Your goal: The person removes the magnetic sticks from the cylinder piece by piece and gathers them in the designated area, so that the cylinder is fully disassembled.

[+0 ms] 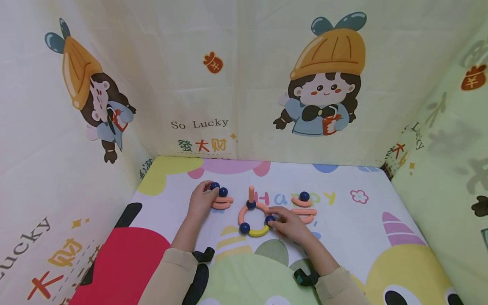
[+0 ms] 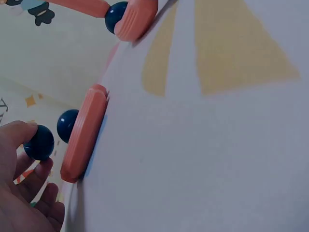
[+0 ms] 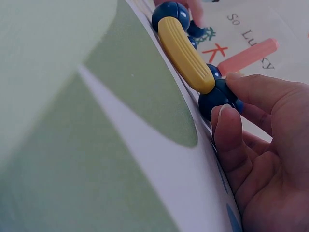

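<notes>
In the left wrist view my left hand [image 2: 26, 179] pinches a dark blue ball [image 2: 39, 143] between thumb and fingers, off the mat. Beside it, pink rods [image 1: 221, 206] lie with another blue ball [image 1: 223, 192] just behind them. At the middle is a ring of pink curved rods [image 1: 241, 214], a yellow curved rod [image 1: 259, 231] and blue balls [image 1: 245, 228]. A straight pink rod [image 1: 251, 194] extends from the ring's far ball [image 1: 250, 204]. My right hand [image 1: 292, 225] holds the ring's right-hand ball [image 3: 215, 104], thumb and fingers on it at the yellow rod's end.
Right of the ring lie more pink rods [image 1: 303, 212] and a curved pink rod [image 1: 301, 202] with a blue ball [image 1: 304, 196] next to it. A printed mat [image 1: 343, 228] covers the table. Patterned cloth [image 1: 259, 84] walls stand behind and at both sides.
</notes>
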Demonstrator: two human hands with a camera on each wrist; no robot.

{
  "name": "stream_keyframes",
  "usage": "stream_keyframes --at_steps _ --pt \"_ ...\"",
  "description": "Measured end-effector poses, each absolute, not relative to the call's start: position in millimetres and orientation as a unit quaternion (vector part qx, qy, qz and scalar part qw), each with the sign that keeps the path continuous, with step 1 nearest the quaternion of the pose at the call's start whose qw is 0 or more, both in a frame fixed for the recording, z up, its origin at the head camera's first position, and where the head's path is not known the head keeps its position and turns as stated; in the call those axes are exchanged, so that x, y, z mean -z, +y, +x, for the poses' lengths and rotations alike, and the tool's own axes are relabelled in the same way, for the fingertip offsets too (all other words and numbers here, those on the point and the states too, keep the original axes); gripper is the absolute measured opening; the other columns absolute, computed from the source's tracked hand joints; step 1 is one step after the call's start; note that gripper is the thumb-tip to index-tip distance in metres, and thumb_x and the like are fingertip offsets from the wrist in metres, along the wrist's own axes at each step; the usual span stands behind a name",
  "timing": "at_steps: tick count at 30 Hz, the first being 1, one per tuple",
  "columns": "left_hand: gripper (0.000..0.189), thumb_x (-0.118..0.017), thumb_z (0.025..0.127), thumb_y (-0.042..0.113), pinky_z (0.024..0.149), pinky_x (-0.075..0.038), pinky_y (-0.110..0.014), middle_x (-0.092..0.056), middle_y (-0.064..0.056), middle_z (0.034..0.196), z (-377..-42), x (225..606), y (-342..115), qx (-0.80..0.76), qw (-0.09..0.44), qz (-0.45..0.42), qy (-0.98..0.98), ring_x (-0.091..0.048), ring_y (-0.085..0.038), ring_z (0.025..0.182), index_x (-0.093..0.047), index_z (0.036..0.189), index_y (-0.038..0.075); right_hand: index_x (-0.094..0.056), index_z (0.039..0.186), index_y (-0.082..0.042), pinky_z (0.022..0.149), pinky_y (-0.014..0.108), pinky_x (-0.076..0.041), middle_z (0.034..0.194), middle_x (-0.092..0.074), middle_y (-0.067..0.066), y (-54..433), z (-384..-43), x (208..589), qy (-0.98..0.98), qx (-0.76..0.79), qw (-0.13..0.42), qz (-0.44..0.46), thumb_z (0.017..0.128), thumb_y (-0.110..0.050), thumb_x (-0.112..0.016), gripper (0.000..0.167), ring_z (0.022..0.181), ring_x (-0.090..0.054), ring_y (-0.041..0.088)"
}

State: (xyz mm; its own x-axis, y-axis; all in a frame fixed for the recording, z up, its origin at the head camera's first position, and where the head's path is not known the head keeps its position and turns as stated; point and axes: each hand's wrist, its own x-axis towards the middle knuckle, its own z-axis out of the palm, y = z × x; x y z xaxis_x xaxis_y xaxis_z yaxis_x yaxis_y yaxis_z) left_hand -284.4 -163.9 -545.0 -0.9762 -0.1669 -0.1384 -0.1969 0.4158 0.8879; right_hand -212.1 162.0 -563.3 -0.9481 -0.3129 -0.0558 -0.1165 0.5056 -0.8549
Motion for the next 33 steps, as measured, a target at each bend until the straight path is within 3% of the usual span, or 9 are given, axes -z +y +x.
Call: stream_keyframes --at_steps 10,24,33 --pt "0.046 -0.063 0.096 0.034 0.106 -0.043 -0.05 -0.057 -0.012 0.133 -286.0 554.0 -164.6 -0.485 0.003 -0.103 0.868 -0.051 -0.03 0.123 -0.053 0.137 0.015 -0.063 0.129 -0.029 0.058 0.027 -0.047 0.128 -0.06 0.002 161.4 -210.3 561.5 0.853 0.494 0.108 -0.127 0.092 -0.033 -0.07 0.038 0.055 -0.053 0.017" --pt "0.044 -0.063 0.095 0.029 0.106 -0.043 -0.05 -0.06 -0.015 0.132 -289.1 560.5 -162.3 -0.421 -0.018 -0.087 0.903 -0.052 -0.033 0.127 -0.057 0.134 0.011 -0.064 0.128 -0.03 0.052 0.029 -0.048 0.128 -0.059 0.001 160.3 -212.3 563.5 0.852 0.494 0.123 -0.118 0.094 -0.031 -0.068 0.034 0.052 -0.057 0.018" --pt "0.046 -0.064 0.094 0.03 0.107 -0.041 -0.051 -0.059 -0.017 0.129 -287.9 560.5 -164.5 -0.41 -0.022 -0.079 0.908 -0.049 -0.035 0.125 -0.057 0.135 0.012 -0.063 0.128 -0.029 0.058 0.029 -0.048 0.128 -0.059 0.003 161.1 -211.6 564.0 0.855 0.49 0.107 -0.127 0.093 -0.032 -0.069 0.036 0.052 -0.056 0.019"
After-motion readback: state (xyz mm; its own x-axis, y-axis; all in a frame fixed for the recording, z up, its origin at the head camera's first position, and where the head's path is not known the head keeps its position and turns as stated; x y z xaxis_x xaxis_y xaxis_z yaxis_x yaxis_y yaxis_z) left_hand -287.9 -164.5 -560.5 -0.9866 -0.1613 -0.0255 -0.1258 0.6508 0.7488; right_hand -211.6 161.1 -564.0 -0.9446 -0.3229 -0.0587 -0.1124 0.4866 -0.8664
